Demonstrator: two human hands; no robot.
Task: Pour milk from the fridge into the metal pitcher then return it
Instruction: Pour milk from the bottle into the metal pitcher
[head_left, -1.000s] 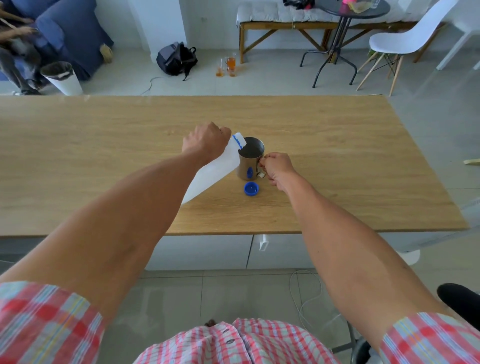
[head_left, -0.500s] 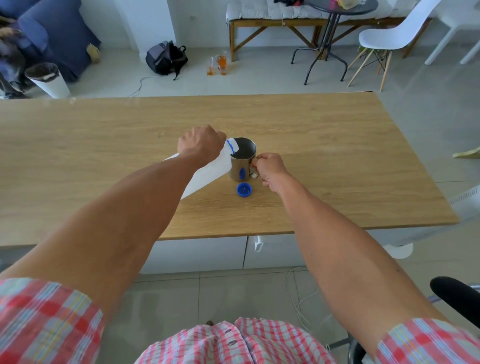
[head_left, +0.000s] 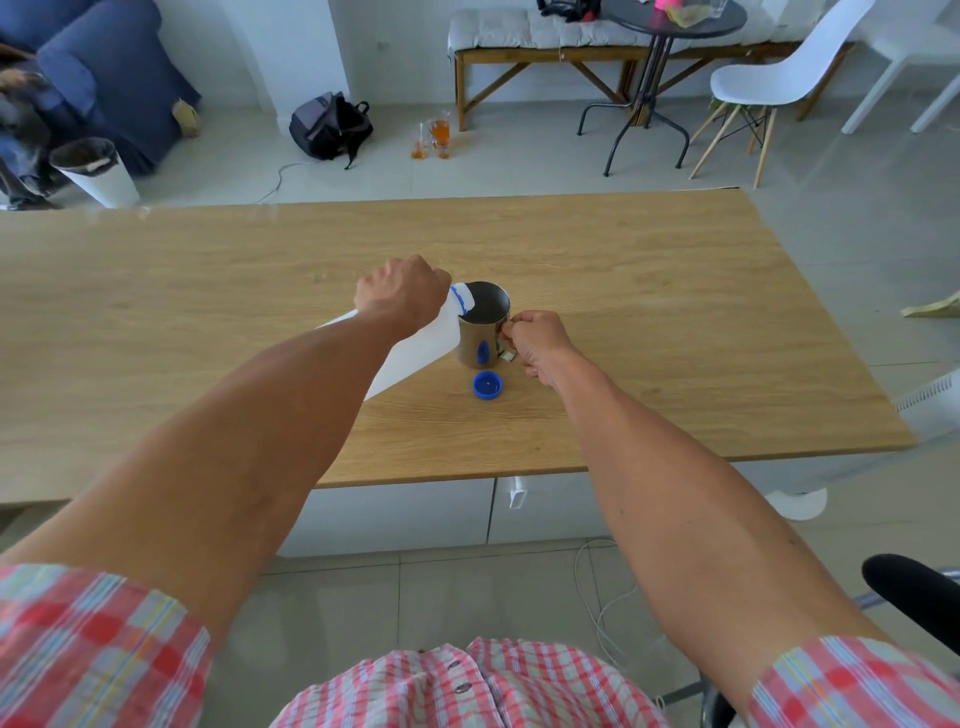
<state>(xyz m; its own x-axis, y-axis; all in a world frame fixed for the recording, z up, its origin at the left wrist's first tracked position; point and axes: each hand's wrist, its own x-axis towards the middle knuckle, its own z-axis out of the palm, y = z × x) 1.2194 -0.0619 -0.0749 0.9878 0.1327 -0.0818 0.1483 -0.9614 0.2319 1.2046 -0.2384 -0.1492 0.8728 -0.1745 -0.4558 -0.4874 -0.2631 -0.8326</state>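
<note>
A white milk bottle (head_left: 421, 345) is tipped steeply to the right, its blue-ringed mouth over the rim of the metal pitcher (head_left: 483, 332). My left hand (head_left: 400, 293) grips the bottle near its neck. The pitcher stands upright on the wooden table (head_left: 675, 332), and my right hand (head_left: 535, 340) is closed on its handle at the right side. The bottle's blue cap (head_left: 487, 385) lies open side up on the table just in front of the pitcher. I cannot see milk in the pitcher.
Beyond the table's far edge are a black backpack (head_left: 330, 127), glass jugs (head_left: 434, 137) on the floor, a round black table (head_left: 670, 21), a white chair (head_left: 779, 78) and a white bin (head_left: 98, 171). A black chair part (head_left: 909, 592) is at my lower right.
The bottle has tipped further, its mouth now lower over the pitcher's rim. Both hands keep their grips, and the pitcher and cap stay put.
</note>
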